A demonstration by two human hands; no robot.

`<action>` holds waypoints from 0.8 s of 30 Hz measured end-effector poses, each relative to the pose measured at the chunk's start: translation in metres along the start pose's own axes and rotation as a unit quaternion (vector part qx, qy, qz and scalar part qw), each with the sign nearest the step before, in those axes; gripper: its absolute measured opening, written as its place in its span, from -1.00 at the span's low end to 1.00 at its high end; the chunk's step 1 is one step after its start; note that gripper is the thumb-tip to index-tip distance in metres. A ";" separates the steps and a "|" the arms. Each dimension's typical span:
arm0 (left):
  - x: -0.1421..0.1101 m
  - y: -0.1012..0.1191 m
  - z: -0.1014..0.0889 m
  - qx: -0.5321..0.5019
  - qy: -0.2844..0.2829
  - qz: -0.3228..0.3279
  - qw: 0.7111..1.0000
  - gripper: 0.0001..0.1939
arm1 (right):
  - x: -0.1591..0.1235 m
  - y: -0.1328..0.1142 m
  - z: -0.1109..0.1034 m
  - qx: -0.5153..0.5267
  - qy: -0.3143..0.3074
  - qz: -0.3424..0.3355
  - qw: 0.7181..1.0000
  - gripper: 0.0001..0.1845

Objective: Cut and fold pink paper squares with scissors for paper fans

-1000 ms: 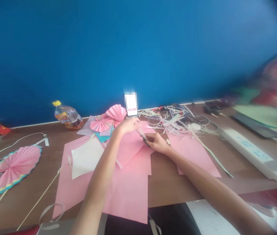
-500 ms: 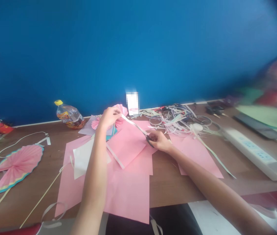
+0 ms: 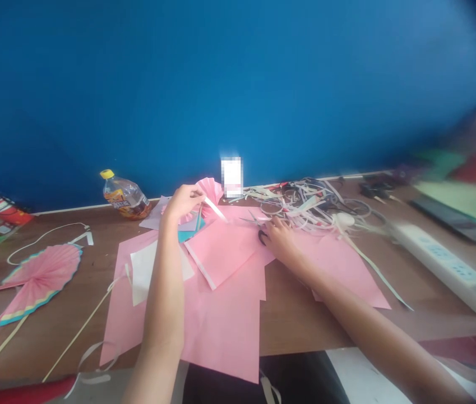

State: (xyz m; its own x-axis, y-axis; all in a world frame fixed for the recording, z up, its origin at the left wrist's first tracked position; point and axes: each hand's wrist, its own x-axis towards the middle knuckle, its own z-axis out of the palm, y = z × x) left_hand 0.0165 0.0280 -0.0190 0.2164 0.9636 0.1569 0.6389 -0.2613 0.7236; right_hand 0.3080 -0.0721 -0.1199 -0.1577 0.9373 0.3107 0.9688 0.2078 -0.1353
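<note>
Our left hand (image 3: 181,204) pinches a white paper strip (image 3: 215,209) between its fingertips (image 3: 194,193), at ten o'clock from our right hand (image 3: 283,242), whose curled fingers (image 3: 275,226) grip black-handled scissors (image 3: 262,237) at its nine o'clock. Both hands sit over pink paper sheets (image 3: 221,336) on a wooden table (image 3: 305,331).

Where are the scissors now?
In the head view, the scissors are in the right hand, blades out over the pink paper, just below the tangle of pale paper strips.

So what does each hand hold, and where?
Left hand: a white paper strip, by its end. Right hand: black-handled scissors, apparently by the finger loops.
</note>
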 end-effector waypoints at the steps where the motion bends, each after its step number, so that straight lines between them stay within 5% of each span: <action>1: 0.000 0.002 0.000 -0.006 0.002 0.002 1.000 -0.76 | 0.001 0.002 -0.001 0.019 -0.014 0.002 1.000 -0.77; 5: -0.004 0.012 -0.001 -0.036 -0.008 0.014 0.999 -0.74 | 0.006 0.010 -0.003 0.077 -0.058 0.003 0.995 -0.81; 16: -0.006 0.020 0.001 -0.016 -0.003 0.063 0.998 -0.78 | 0.009 0.004 -0.019 -0.036 -0.120 0.020 0.992 -0.70; 21: -0.013 0.030 0.001 -0.077 -0.103 0.071 0.989 -0.76 | 0.014 -0.008 -0.027 -0.013 -0.050 0.059 0.997 -0.72; 24: -0.015 0.036 0.000 -0.080 -0.115 0.090 0.986 -0.75 | 0.026 -0.019 -0.035 0.125 -0.019 0.007 0.992 -0.70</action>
State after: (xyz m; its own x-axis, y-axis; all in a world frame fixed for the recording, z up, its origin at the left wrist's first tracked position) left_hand 0.0356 0.0038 0.0047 0.4891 0.8592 0.1505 0.4533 -0.3978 0.7977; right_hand 0.2924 -0.0610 -0.0763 -0.1573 0.9495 0.2716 0.8938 0.2539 -0.3697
